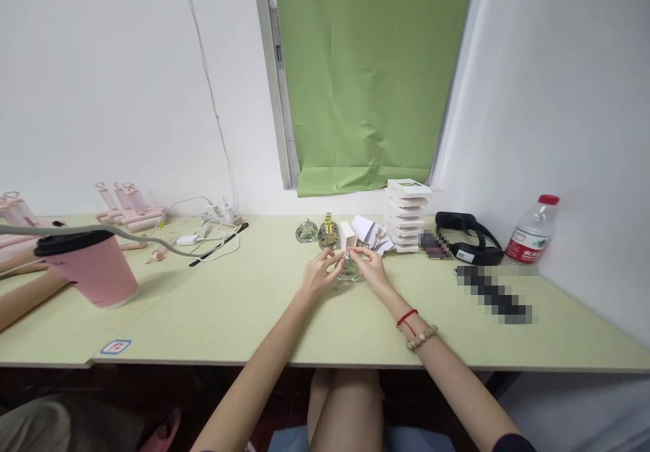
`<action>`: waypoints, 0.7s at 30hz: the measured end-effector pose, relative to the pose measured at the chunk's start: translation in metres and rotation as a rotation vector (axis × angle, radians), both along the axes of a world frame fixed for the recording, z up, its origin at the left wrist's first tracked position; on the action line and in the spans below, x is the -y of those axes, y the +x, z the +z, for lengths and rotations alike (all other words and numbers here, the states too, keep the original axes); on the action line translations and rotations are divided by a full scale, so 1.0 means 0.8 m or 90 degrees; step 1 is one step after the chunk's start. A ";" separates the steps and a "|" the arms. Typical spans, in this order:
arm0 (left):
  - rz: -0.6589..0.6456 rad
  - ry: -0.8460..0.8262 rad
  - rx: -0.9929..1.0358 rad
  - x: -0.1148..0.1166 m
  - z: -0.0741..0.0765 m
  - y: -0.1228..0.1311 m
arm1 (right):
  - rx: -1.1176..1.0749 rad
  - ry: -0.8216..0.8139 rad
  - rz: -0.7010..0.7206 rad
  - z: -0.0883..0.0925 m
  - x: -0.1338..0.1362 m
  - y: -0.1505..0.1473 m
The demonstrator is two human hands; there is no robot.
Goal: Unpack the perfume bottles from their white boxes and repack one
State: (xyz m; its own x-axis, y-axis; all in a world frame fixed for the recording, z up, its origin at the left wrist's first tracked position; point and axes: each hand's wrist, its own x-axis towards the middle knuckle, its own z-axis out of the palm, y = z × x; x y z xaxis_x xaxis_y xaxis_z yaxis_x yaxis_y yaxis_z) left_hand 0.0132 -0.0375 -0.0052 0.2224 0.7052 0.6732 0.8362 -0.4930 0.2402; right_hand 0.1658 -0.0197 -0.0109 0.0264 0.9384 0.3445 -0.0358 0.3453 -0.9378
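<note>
The clear glass bottle (pixel 348 270) stands on the bench (pixel 244 310) directly between the two hands, straight ahead of the person, with its squat body at the bottom and its neck upward. Its upright axis runs through the narrow space where the fingertips converge, so the bottle's top is the meeting point of both arms. The left hand (pixel 321 273) comes in from the left, fingers bent, tips at the neck and thumb lower beside the body; the right hand (pixel 372 268) comes in from the right, thumb and forefinger drawn together at the top. Neither hand is clearly nearer: both reach the bottle from opposite sides at about the same depth. The fingers are curled inward around the upper part, but whether each hand truly pinches it or only touches it is too small to tell. Just behind the bottle stands a small white box (pixel 347 234), while a gold-topped bottle (pixel 328 233) and a round glass bottle (pixel 307 231) stand beyond the left hand, and a stack of white boxes (pixel 406 218) rises beyond the right.
</note>
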 end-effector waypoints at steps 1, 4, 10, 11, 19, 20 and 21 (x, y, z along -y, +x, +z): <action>0.018 -0.002 0.008 0.000 -0.001 0.001 | 0.006 0.003 -0.006 0.000 0.001 0.001; 0.058 -0.044 0.014 -0.001 -0.005 0.004 | 0.059 0.073 -0.068 0.000 0.004 0.003; 0.114 -0.113 0.057 -0.003 -0.003 0.004 | 0.309 0.231 -0.126 -0.001 0.016 0.002; 0.122 -0.116 0.065 -0.003 -0.002 0.003 | 0.337 0.238 -0.104 -0.002 0.017 0.001; 0.118 -0.111 0.066 -0.005 -0.002 0.000 | 0.433 0.288 0.024 -0.002 0.021 0.003; 0.110 -0.115 0.060 -0.006 -0.003 0.001 | 0.443 0.284 0.047 -0.003 0.021 0.004; 0.100 -0.121 0.056 -0.006 -0.004 0.002 | 0.453 0.281 0.071 -0.004 0.020 0.005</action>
State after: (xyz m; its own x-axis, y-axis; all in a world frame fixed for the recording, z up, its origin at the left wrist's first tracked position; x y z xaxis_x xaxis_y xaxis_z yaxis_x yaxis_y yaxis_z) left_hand 0.0147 -0.0327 -0.0085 0.0471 0.8424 0.5368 0.8709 -0.2979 0.3910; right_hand 0.1697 -0.0358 -0.0144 -0.4204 0.6983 0.5793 0.4570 0.7146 -0.5297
